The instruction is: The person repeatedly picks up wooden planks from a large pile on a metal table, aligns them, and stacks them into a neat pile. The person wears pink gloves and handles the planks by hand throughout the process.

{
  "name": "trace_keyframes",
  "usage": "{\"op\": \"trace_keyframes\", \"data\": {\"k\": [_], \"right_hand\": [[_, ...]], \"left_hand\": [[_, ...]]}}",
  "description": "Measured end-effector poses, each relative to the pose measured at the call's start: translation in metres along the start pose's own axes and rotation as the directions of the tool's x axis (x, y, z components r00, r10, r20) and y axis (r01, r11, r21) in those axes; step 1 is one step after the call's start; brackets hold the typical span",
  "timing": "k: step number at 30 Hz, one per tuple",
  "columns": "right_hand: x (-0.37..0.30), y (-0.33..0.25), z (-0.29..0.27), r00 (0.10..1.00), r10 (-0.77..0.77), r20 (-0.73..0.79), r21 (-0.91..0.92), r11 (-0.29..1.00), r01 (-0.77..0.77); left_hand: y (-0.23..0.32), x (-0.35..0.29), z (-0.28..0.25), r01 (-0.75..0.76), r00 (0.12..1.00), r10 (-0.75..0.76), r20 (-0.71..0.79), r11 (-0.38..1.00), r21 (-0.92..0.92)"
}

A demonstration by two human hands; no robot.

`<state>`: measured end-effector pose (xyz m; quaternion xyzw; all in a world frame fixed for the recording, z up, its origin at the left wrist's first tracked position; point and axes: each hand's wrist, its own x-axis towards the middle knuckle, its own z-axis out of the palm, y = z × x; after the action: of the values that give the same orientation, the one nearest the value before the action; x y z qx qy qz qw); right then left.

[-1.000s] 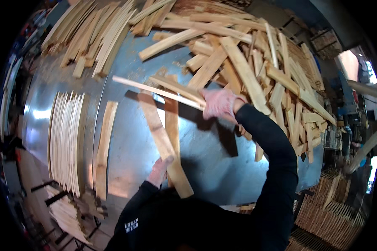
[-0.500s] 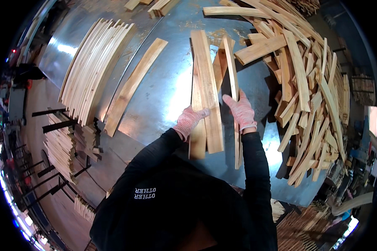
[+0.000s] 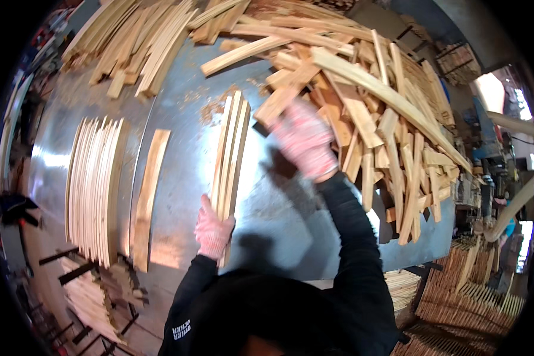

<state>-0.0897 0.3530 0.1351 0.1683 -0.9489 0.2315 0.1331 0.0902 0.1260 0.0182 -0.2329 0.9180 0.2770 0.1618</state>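
Note:
My left hand (image 3: 215, 230), in a pink-and-white knit glove, is closed round the near end of a small bundle of wooden slats (image 3: 230, 148). The slats stand on edge, side by side, on the metal table. My right hand (image 3: 305, 139), gloved alike, is smeared by motion at the left side of a heap of loose slats (image 3: 368, 104). A short board (image 3: 291, 89) lies just beyond its fingers; whether they touch it I cannot tell. Left of the bundle, a single slat (image 3: 151, 202) lies flat.
A neat row of slats on edge (image 3: 92, 190) stands at the left of the metal table (image 3: 279, 243). More stacked slats (image 3: 160, 50) lie at the far left. Dark rack bars (image 3: 58, 255) jut out at the left edge. Stacked wood (image 3: 457, 296) stands beyond the lower right.
The loose slats before me are now gathered on edge in one bundle at my left hand. My right hand has let go of its slat and moved to the heap. The view has shifted right.

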Motion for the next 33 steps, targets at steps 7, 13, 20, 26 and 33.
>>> {"op": "trace_keyframes", "data": {"k": [7, 13, 20, 26, 33], "right_hand": [[0.060, 0.222, -0.116, 0.798, 0.581, 0.161, -0.701, 0.636, -0.322], [0.059, 0.185, -0.086, 0.874, 0.333, 0.353, -0.629, 0.776, -0.042], [-0.006, 0.026, -0.093, 0.834, 0.132, 0.536, 0.223, 0.930, -0.291], [-0.065, 0.020, 0.055, 0.915, 0.310, 0.259, 0.766, 0.511, -0.390], [-0.061, -0.027, -0.028, 0.843, 0.200, 0.499, 0.492, 0.736, -0.466]], "left_hand": [[-0.031, -0.011, 0.006, -0.102, 0.986, 0.110, -0.124, 0.992, 0.073], [-0.088, -0.008, -0.011, -0.098, 0.941, 0.158, -0.300, 0.973, 0.207], [-0.090, -0.002, -0.011, 0.092, 0.986, -0.040, -0.161, 0.938, 0.333], [-0.072, -0.004, -0.025, -0.328, 0.765, 0.525, -0.372, 0.816, 0.476], [0.048, -0.016, -0.003, 0.207, 0.781, 0.494, 0.381, 0.370, -0.906]]}}
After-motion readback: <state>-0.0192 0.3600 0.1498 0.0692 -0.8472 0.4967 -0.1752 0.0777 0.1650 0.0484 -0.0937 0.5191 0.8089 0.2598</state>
